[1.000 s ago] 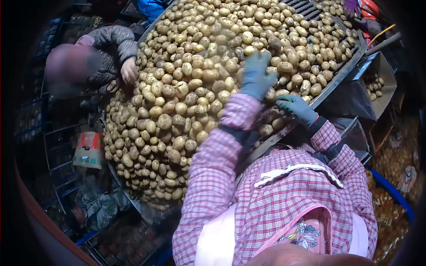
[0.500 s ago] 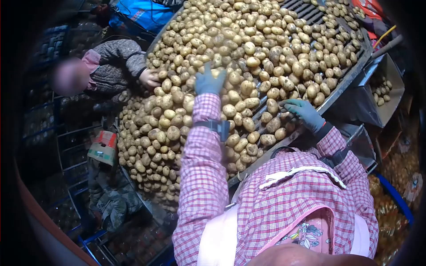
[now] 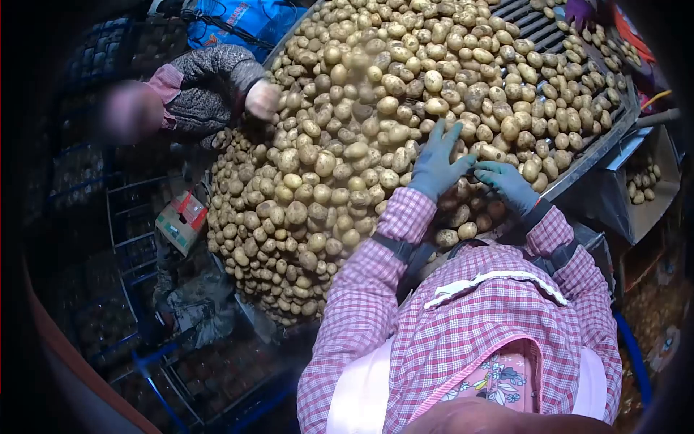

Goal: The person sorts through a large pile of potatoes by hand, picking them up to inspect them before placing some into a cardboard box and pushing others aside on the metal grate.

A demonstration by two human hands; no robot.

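A deep layer of yellow-brown potatoes (image 3: 340, 159) covers a long sorting belt that runs from lower left to upper right. My left hand (image 3: 437, 160), in a grey-blue glove, lies flat on the potatoes with its fingers spread and holds nothing. Just to its right my right hand (image 3: 506, 184), in a teal glove, rests on the potatoes near the belt's near edge, fingers bent over them; whether it grips one I cannot tell. Pink checked sleeves cover both arms.
A person in a grey knitted sleeve has a hand (image 3: 262, 100) on the potatoes across the belt. A grey bin (image 3: 640, 184) at right holds a few potatoes. A small cardboard box (image 3: 181, 219) lies at left below the belt. Bare rollers (image 3: 531, 25) show at top right.
My left hand has pulled back from the far middle of the belt to the near side, close beside my right hand. The other person's hand has shifted along the belt.
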